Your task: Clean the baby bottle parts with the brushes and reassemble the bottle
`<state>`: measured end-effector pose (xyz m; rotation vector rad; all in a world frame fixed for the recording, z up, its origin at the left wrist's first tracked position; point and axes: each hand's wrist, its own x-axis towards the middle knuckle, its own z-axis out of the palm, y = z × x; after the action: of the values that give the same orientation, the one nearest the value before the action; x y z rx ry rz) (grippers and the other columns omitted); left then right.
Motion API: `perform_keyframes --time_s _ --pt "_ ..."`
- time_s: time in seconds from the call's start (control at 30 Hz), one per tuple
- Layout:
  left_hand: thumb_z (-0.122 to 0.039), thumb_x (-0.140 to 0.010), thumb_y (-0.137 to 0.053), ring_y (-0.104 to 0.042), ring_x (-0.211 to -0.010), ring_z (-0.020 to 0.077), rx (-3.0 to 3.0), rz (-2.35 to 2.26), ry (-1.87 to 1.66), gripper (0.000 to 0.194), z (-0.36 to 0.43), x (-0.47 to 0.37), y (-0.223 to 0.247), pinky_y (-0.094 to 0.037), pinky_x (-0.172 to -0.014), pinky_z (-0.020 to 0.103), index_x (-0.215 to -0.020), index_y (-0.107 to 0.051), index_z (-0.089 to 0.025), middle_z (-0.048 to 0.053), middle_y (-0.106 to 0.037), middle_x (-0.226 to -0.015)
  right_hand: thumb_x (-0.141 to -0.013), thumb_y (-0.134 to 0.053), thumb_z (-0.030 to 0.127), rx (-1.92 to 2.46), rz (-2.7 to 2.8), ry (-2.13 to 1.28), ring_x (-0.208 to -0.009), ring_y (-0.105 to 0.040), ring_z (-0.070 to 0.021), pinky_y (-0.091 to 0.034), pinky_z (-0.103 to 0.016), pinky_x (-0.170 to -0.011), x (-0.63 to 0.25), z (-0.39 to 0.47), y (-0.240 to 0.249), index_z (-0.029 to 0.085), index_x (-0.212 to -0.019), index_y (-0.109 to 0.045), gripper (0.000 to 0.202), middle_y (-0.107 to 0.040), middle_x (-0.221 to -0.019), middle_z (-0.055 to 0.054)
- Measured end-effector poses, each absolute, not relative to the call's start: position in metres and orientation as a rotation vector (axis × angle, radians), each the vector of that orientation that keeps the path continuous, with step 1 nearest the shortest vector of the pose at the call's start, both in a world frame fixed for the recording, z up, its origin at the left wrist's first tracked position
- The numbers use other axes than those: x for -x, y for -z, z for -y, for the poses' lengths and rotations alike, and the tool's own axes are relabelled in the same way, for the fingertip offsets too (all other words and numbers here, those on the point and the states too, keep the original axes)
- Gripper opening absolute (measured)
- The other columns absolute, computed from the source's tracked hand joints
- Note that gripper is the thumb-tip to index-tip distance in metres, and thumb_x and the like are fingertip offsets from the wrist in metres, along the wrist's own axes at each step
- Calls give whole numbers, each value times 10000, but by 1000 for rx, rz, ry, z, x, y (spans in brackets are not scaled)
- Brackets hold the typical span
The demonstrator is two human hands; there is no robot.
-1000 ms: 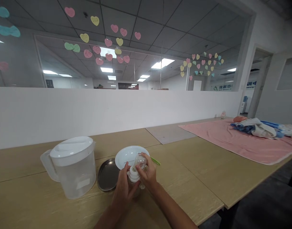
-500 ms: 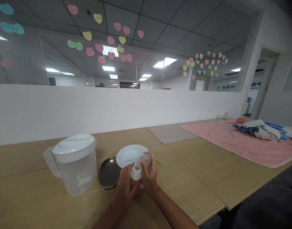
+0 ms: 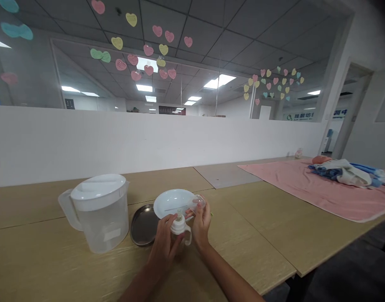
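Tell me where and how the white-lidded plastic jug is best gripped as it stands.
Best, I'd judge, by its handle, from the person's left. The jug stands upright and the handle juts out that way, away from the metal tray on its right; the broad body looks harder to wrap. The left hand is nearer, but it holds the bottle.

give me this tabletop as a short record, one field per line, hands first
left hand: around the baby bottle, near its white collar
right hand: holding the clear dome cap, apart from the bottle
bottle state: teat uncovered, side handle showing
beyond the hands: white bowl
left of bottle: metal tray, then lidded plastic pitcher
far right: fabric pile on pink cloth
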<state>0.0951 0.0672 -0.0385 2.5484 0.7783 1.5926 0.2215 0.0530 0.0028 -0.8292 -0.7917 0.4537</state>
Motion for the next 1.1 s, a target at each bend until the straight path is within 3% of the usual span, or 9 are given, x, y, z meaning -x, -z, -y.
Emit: perform_keyframes --time_s 0.13,0.27,0.4,0.73,1.1 --pt "-263 -866 -496 -478 -1121 240 -2540 -772 -1646 465 -69 -95 41 -432 -925 413 -1287 -312 -190 136 -503 -1186 -802 -529 511 856 815 -491 -568 -570 -115 -478 -240 -507 -223 -57 -4 181 -1219 -399 547 -612 -835 -29" --pt "-260 -858 -511 -492 -1096 235 -2525 -761 -1682 452 -69 -96 41 -444 -910 403 -1266 -334 -180 134 -505 -1161 -715 -654 431 964 864 -346 -741 -589 -141 -492 -251 -603 -229 -66 1 180 -1165 -420 566 -585 -1027 -86" --pt "-259 -855 -516 -490 -1098 234 -2492 -740 -1726 424 -70 -97 44 -448 -906 400 -1243 -362 -185 129 -499 -1154 -688 -667 351 1149 1013 -198 -846 -569 -172 -480 -286 -692 -240 -75 8 176 -1089 -529 459 -581 -1087 -92" --pt "-237 -846 -525 -518 -1058 220 -2462 -714 -1727 345 -70 -97 37 -458 -871 370 -1175 -430 -199 111 -503 -1131 -701 -651 298 1336 1407 3 -992 -534 -222 -424 -349 -885 -253 -80 9 208 -1097 -631 407 -605 -1042 -73" --pt "-241 -835 -536 -551 -954 201 -2468 -646 -1627 271 -71 -92 27 -481 -784 345 -1085 -443 -195 86 -522 -1056 -713 -660 342 1527 1528 -5 -904 -534 -203 -375 -312 -823 -255 -81 12 197 -989 -602 318 -632 -936 -49"
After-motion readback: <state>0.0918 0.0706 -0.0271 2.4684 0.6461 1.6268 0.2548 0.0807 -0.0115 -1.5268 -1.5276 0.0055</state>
